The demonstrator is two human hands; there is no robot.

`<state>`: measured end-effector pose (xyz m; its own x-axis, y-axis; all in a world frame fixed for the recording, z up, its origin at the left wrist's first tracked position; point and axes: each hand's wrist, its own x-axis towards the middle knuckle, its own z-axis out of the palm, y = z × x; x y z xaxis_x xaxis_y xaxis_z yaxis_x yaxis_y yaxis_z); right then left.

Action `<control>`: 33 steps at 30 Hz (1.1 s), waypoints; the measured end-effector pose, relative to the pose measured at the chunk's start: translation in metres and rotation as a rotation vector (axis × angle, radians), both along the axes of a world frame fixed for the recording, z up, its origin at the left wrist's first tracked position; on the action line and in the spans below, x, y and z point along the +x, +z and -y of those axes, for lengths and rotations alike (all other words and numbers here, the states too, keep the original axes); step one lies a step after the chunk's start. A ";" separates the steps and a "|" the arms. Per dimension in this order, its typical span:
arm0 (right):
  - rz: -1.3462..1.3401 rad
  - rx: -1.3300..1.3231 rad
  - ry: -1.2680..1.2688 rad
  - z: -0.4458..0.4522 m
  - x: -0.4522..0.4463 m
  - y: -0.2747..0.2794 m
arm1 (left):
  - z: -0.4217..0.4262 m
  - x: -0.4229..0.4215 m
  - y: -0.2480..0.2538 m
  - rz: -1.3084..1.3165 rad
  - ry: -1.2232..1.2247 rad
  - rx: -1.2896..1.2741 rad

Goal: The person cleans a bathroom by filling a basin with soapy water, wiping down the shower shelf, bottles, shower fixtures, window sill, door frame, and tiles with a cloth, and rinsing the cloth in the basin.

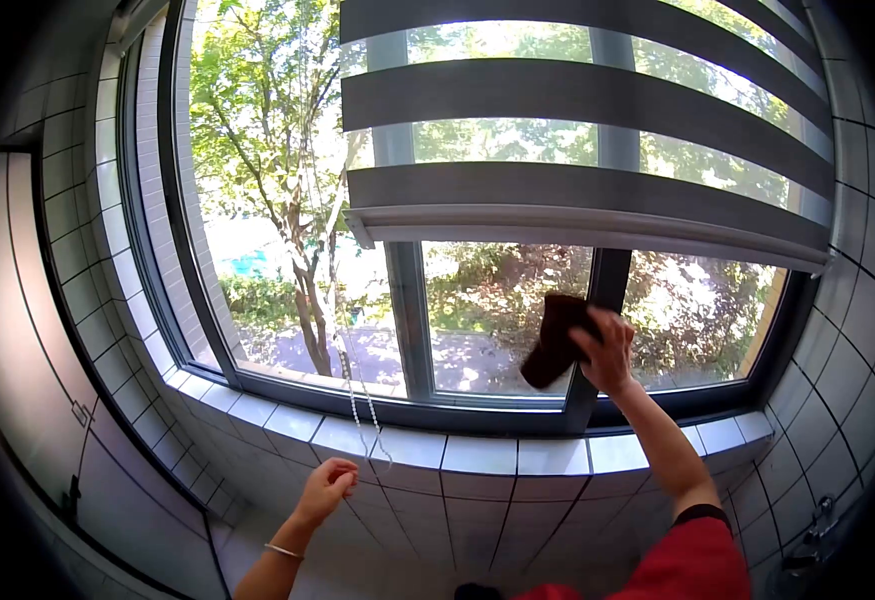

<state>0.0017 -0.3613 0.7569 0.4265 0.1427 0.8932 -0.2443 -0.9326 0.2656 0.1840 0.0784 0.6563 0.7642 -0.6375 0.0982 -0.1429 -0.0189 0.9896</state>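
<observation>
My right hand (608,350) grips a dark brown cloth (558,340) in front of the window glass, beside a dark upright frame bar (610,281). The cloth hangs folded from my fingers; whether it touches the pane I cannot tell. Lower down, my left hand (328,490) is closed with its fingers curled, and nothing shows in it. Just beyond its fingertips dangles the white bead chain (353,400) of the blind, its loop reaching below the tiled sill (479,455).
A grey-striped roller blind (477,90) covers the upper right of the window, its pale bottom rail (597,228) above my right hand. White tiled walls (847,330) flank the window. A frosted door panel (37,320) stands at left, and a metal tap (815,530) at lower right.
</observation>
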 end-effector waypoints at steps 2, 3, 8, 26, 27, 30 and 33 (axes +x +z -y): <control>0.154 0.101 -0.043 -0.024 0.024 0.019 | 0.021 0.006 0.007 0.012 0.009 0.025; 0.048 -0.003 0.023 -0.018 0.031 0.000 | 0.032 0.006 0.017 0.070 -0.019 0.011; -0.430 -0.164 0.187 0.004 -0.016 -0.096 | -0.004 -0.021 0.030 0.203 -0.063 -0.022; -0.014 1.503 0.676 -0.183 0.040 -0.169 | -0.356 -0.078 -0.068 0.115 0.866 0.256; -0.034 1.429 0.899 -0.199 0.037 -0.192 | -0.389 -0.085 -0.089 0.046 0.944 0.183; -0.252 0.661 0.531 -0.336 0.068 -0.128 | -0.446 -0.073 -0.103 -0.187 1.082 0.114; -0.189 0.638 0.529 -0.409 0.160 -0.110 | -0.470 -0.026 -0.091 -0.119 0.994 0.138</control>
<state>0.1616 0.0476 0.6465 0.5956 -0.1415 0.7907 0.2621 -0.8962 -0.3578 0.1578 0.5487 0.5655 0.9552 0.2934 -0.0402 0.0997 -0.1910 0.9765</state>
